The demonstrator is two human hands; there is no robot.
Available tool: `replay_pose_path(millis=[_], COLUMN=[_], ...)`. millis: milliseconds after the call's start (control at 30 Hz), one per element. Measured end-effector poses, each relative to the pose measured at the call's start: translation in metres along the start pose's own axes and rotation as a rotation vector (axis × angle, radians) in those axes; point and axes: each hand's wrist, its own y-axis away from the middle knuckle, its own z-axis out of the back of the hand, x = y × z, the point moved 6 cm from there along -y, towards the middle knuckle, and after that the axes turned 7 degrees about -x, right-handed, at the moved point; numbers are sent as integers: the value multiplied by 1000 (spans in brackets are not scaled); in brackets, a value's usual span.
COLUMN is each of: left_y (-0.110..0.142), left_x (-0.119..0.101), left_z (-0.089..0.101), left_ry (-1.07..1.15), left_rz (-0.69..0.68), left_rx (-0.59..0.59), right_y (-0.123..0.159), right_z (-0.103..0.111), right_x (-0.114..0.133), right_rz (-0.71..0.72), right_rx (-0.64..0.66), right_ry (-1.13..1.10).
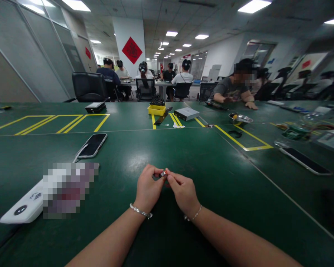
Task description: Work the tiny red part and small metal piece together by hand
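My left hand (149, 187) and my right hand (185, 193) meet above the green table, fingertips nearly touching. Between them is a small item with silver, dark and orange-red parts (163, 173); its kind is too small to make out. The left thumb and finger pinch its silver and dark end. At the orange-red end, the right thumb and finger are closed on it. Fingers cover much of it. A faint reddish reflection shows on the tabletop beneath.
Left lie a phone (92, 145) with a white cable and a white device (25, 204) beside a blurred patch. Farther back are a black box (95, 107), a yellow tray (156, 110), a grey box (186, 113) and a metal bowl (241, 118). Another phone (304, 160) lies right. A person sits across.
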Motion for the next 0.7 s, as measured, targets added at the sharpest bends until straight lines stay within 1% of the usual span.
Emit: replay_pose_path(millis=[67,233,333,400,433,467,500,533,567,633,667,700], left_y=[1,1,0,0,0,0,0,0,0,0,-1,-1], left_x=[-1,-5,-7,-6,-5,-4,-1,1,4,10,12,14], left_z=[1,0,-3,-6,-7,-8,-9,-9,-9,-10,-10,-11], left_ry=[-4,-26,-32,-20,-15,-12,-12,-12,-12,-9,-7,-8], left_rz=[-14,-60,-84,-92,-86,-75,-59,-39,-19,15,30,38], left_rx=[-1,1,27,60,73,84,92,97,101,108,108,113], right_y=[0,-4,-12,-24,-33,-43,-54,-64,-73,-86,-90,-91], right_z=[0,0,0,9,18,33,54,79,107,169,198,225], right_x=[1,-2,2,6,8,9,11,12,14,15,13,10], right_rz=[6,-70,-37,8,25,40,55,67,83,68,36,-18], right_rx=[-2,17,28,25,1,-46,-114,-201,-306,-496,-562,-599], right_ry=[1,-27,15,77,122,185,274,380,517,818,934,1030])
